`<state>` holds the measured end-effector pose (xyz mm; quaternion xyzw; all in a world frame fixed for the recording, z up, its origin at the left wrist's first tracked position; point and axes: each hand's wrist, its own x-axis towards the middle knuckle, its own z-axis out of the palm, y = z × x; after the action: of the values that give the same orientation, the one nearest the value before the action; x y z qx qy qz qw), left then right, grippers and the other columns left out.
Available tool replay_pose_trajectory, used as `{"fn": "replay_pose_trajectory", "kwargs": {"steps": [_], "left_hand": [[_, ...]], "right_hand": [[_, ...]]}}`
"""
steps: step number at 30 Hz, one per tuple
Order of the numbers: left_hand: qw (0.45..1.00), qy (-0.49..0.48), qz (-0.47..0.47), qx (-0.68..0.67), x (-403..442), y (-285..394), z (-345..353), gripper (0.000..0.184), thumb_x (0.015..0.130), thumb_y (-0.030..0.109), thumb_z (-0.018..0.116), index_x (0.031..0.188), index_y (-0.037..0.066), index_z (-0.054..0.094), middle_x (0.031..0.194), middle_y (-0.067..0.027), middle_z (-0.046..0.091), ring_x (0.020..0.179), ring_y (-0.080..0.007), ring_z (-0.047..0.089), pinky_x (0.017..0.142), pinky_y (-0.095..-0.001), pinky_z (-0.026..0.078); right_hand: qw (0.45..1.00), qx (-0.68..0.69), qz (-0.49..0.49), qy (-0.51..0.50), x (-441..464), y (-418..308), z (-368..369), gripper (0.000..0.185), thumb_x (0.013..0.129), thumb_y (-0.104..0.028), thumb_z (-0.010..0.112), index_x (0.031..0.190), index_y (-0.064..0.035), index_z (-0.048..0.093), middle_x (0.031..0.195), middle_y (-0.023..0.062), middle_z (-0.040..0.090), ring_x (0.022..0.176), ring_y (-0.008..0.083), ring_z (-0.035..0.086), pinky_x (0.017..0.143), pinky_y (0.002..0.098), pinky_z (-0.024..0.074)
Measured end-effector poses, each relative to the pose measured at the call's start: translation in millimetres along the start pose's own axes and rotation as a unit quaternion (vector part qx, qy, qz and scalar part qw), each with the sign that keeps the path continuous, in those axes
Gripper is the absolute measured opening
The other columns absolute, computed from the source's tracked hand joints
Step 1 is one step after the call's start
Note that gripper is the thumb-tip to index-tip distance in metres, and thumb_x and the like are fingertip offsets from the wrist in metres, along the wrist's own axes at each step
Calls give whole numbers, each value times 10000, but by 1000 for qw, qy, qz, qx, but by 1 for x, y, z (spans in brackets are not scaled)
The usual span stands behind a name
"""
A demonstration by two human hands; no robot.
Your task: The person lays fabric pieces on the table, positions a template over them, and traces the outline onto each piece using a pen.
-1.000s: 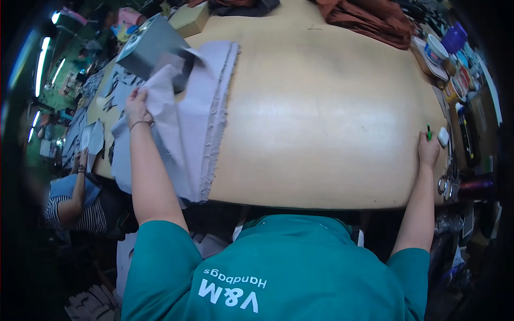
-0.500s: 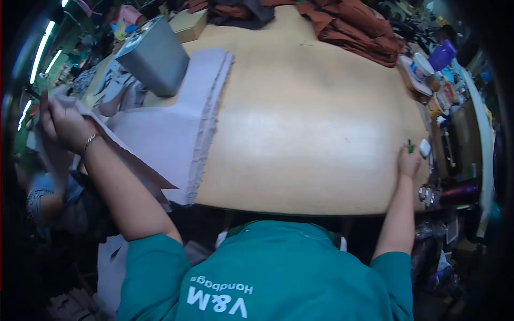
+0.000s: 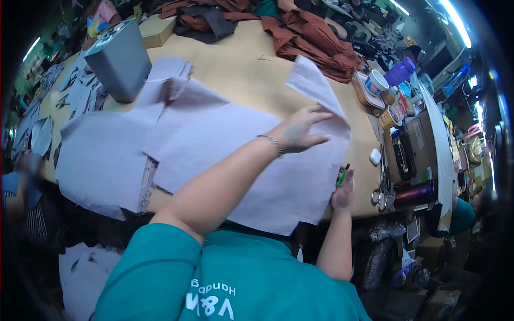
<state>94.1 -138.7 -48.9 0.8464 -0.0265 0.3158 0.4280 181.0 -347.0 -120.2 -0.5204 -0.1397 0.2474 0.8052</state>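
A large pale lilac sheet of fabric (image 3: 230,134) spreads over the table (image 3: 235,51) in front of me, its far right corner curling up. My left hand (image 3: 302,131) is over the sheet's right part, fingers apart; whether it presses on the cloth I cannot tell. At the sheet's right edge is my right hand (image 3: 342,195), closed around a slim green pen (image 3: 343,175). To the left lies a stack of the same lilac fabric (image 3: 101,155) with frayed edges, partly covered by the sheet.
A tall grey metal block (image 3: 120,64) stands at the back left beside a cardboard box (image 3: 156,31). Brown cloth (image 3: 316,45) lies at the far side. Along the right edge are scissors (image 3: 381,195), a white case (image 3: 375,157), tubs (image 3: 377,82) and a dark bottle (image 3: 415,194).
My left hand has swung from the far left to the right, and the fabric sheet now covers the middle of the table. My right hand, with the pen, is nearer the sheet. The view has turned right.
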Motion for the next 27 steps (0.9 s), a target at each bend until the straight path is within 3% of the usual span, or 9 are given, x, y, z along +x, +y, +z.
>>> {"fn": "replay_pose_trajectory", "kwargs": {"steps": [3, 7, 10, 15, 19, 22, 23, 25, 27], "left_hand": [[966, 27, -129, 224, -61, -45, -39, 454, 732, 248, 621, 1108, 27, 494, 1166, -220, 444, 1124, -333, 383, 938, -386, 315], [781, 118, -379, 481, -142, -60, -122, 606, 682, 292, 667, 1130, -40, 430, 1113, -251, 454, 1074, -356, 421, 927, -398, 325], [816, 129, -383, 413, -156, -48, -140, 633, 690, 290, 663, 1162, -25, 381, 1127, -214, 449, 1067, -366, 425, 864, -401, 385], [749, 78, -537, 381, -137, -46, -143, 497, 683, 289, 664, 1038, -8, 483, 995, -213, 525, 970, -345, 500, 801, -384, 412], [759, -32, -520, 390, -136, -45, -147, 349, 706, 279, 631, 924, 23, 538, 841, -190, 583, 864, -327, 549, 771, -367, 419], [821, -19, -442, 360, -143, -29, -152, 468, 722, 341, 597, 1023, 0, 489, 832, -171, 591, 813, -315, 570, 753, -373, 441], [828, -38, -470, 303, -142, -17, -152, 449, 729, 306, 601, 1042, 8, 481, 832, -157, 594, 807, -288, 575, 741, -355, 445], [831, -70, -519, 186, -131, 23, -154, 425, 742, 236, 607, 1081, 24, 465, 832, -129, 600, 796, -235, 584, 718, -320, 452], [884, 7, -446, -143, -138, 36, -152, 449, 741, 140, 607, 1139, 43, 425, 841, -105, 599, 806, -182, 582, 704, -285, 460]], "right_hand": [[968, -237, -17, 79, -2, 5, -33, 401, 739, -305, 650, 966, -16, 488, 789, 22, 518, 663, 78, 461, 574, 208, 376], [894, -434, -64, 92, -20, -3, -29, 495, 698, -180, 680, 1070, 45, 443, 923, 116, 537, 832, 164, 501, 740, 288, 404], [867, -485, -83, 73, -35, 2, -21, 529, 692, -154, 669, 1108, 60, 421, 1042, 196, 520, 983, 256, 499, 848, 330, 381], [800, -585, -136, 5, -66, -4, -3, 480, 722, -79, 615, 1141, 35, 409, 1064, 167, 519, 1011, 243, 487, 872, 314, 363], [822, -568, -38, -25, -77, -18, 0, 296, 743, -52, 589, 1018, 21, 511, 972, 125, 563, 937, 212, 523, 832, 293, 386], [935, -353, 23, 0, -75, -31, -23, 214, 767, -42, 566, 967, 22, 529, 875, 80, 576, 792, 131, 544, 713, 248, 428], [947, -321, 12, -3, -76, -45, -26, 159, 781, -19, 553, 936, 9, 538, 823, 16, 542, 725, 44, 476, 649, 193, 400], [961, -275, -29, 15, -81, -77, -29, 156, 751, -2, 571, 903, 0, 536, 821, 7, 531, 715, 56, 459, 682, 175, 355], [973, -210, -97, 10, -80, -95, -43, 165, 740, -20, 579, 895, -7, 526, 840, 24, 527, 754, 70, 463, 716, 185, 350]]}}
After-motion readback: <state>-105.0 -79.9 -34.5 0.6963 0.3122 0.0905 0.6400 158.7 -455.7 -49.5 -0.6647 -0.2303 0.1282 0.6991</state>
